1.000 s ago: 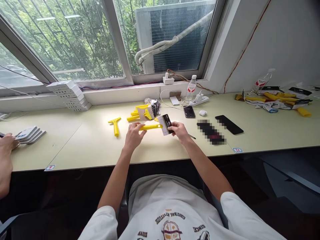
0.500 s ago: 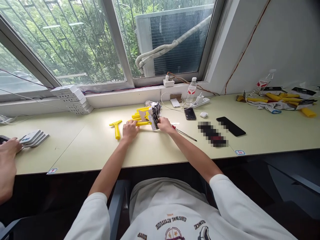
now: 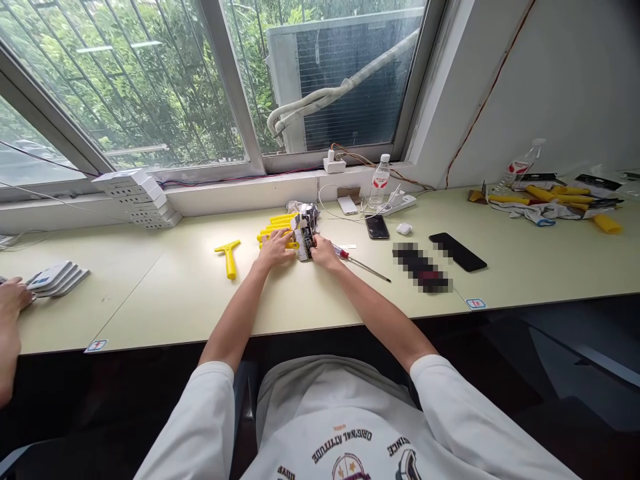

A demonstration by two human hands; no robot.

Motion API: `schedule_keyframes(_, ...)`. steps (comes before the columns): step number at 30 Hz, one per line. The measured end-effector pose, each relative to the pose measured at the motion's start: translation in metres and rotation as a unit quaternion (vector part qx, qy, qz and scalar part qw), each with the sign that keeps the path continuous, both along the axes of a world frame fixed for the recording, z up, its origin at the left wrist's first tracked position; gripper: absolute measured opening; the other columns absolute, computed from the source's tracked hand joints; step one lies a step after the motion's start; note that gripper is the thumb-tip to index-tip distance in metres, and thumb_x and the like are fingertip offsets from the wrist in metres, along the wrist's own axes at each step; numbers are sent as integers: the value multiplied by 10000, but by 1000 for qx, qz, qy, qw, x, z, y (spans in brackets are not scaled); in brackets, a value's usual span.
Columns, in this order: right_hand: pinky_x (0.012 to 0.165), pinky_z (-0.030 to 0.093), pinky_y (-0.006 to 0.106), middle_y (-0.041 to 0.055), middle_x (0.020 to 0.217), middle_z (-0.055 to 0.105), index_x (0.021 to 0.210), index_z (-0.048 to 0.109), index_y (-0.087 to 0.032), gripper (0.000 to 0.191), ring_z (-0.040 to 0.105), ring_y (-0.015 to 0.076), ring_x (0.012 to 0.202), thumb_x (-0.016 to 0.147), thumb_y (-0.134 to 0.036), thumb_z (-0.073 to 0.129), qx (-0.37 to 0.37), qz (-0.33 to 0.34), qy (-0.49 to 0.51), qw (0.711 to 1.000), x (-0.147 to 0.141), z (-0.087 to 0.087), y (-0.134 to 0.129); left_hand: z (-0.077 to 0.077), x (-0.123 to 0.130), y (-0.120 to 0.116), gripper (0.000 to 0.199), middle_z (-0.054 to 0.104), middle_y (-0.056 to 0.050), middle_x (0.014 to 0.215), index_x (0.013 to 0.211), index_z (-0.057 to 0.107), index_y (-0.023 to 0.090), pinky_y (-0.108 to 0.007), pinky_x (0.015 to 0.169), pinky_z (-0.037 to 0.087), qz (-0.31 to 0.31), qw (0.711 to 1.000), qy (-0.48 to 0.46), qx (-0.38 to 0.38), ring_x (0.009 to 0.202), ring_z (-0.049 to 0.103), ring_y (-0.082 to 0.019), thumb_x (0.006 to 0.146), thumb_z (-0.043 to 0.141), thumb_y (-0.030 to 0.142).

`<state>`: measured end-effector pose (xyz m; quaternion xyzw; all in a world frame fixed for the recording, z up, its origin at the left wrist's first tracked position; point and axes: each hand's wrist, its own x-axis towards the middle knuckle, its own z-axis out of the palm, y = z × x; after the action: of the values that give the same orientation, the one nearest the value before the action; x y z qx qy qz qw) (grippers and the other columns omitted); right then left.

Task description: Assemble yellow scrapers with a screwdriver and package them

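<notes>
My left hand (image 3: 274,250) sits closed around the handle of a yellow plastic scraper (image 3: 290,245), whose far end reaches a printed card package (image 3: 305,237). My right hand (image 3: 323,253) pinches that package upright at its lower edge. Behind my hands lies a heap of yellow scraper handles (image 3: 275,229), partly hidden by my left hand and the package. A single yellow T-shaped scraper (image 3: 229,258) lies apart to the left. A thin screwdriver with a red handle (image 3: 363,267) lies just right of my right hand, not touching it.
A co-worker's hand (image 3: 10,300) rests by a stack of white flat packs (image 3: 55,278) at the far left. A black phone (image 3: 377,227), a pixelated object (image 3: 421,267) and a water bottle (image 3: 379,182) stand to the right. The desk's front edge (image 3: 300,331) runs below my forearms.
My hands have drawn closer together, with the package now upright between them. The scraper handle has gone further in behind the package. The view has tilted slightly.
</notes>
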<state>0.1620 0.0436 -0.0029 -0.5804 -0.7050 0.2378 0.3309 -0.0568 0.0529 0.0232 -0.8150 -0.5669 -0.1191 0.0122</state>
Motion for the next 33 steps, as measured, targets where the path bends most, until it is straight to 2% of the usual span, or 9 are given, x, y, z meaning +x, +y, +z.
schedule_keyframes(5, 780, 465, 301, 45, 1030, 784, 1019, 617, -252, 219, 685, 238, 905, 905, -77, 552, 10, 0, 4, 1000, -1, 1, -7, 0, 6, 0, 631, 506, -125, 1675, 1541, 672, 370, -664, 1220, 356, 7, 1000, 9, -7, 1486, 424, -450, 926, 645, 509)
schedule_keyframes(11, 815, 492, 305, 58, 1052, 797, 1060, 656, -241, 217, 695, 242, 925, 916, -103, 569, 19, -4, 10, 1000, -4, -3, -8, 3, 7, 0, 482, 539, -129, 1546, 1356, 785, 377, -646, 1177, 391, 23, 1000, -1, -18, 1412, 438, -452, 919, 670, 544)
schedule_keyframes(17, 946, 541, 331, 97, 1084, 820, 1045, 698, -217, 127, 740, 251, 1008, 948, -163, 637, 12, -37, 25, 999, -13, -11, 8, -8, 7, 8, 672, 586, -153, 1460, 1628, 608, 359, -594, 1216, 364, 71, 996, -51, -7, 1418, 475, -414, 960, 617, 428)
schedule_keyframes(19, 980, 553, 340, 102, 1093, 826, 1118, 706, -205, 171, 756, 248, 1027, 955, -173, 665, 13, -43, 36, 998, -17, -15, 13, -12, 8, 10, 639, 593, -155, 1475, 1617, 617, 348, -586, 1221, 354, 80, 995, -56, -1, 1437, 468, -405, 979, 589, 381)
schedule_keyframes(23, 1030, 569, 339, 110, 1225, 812, 1360, 653, -186, 407, 767, 224, 1075, 956, -157, 694, 33, -32, 54, 997, -22, -22, 17, -15, 8, 10, 569, 582, -167, 1518, 1552, 662, 327, -622, 1203, 355, 104, 992, -63, 11, 1438, 468, -422, 993, 559, 337)
schedule_keyframes(27, 1120, 548, 356, 137, 1302, 761, 1213, 740, -170, 286, 732, 232, 1158, 953, -101, 643, 50, -4, 40, 998, -23, -27, 14, -15, 7, 5, 574, 590, -203, 1525, 1534, 644, 222, -581, 1225, 359, 132, 987, -84, 43, 1445, 463, -407, 972, 539, 266)
schedule_keyframes(29, 1171, 520, 368, 153, 1310, 735, 1186, 763, -150, 284, 702, 249, 1214, 944, -79, 633, 56, 9, 28, 998, -23, -28, 10, -16, 5, 1, 570, 596, -203, 1536, 1514, 643, 207, -578, 1253, 336, 138, 985, -84, 61, 1462, 449, -400, 953, 553, 244)
schedule_keyframes(33, 1168, 521, 382, 164, 1319, 685, 1238, 767, -134, 316, 680, 262, 1205, 946, -101, 651, 64, 18, 14, 998, -24, -27, 3, -17, -8, -6, 521, 610, -228, 1529, 1471, 661, 199, -663, 1237, 335, 184, 977, -84, 70, 1461, 447, -438, 967, 578, 302)
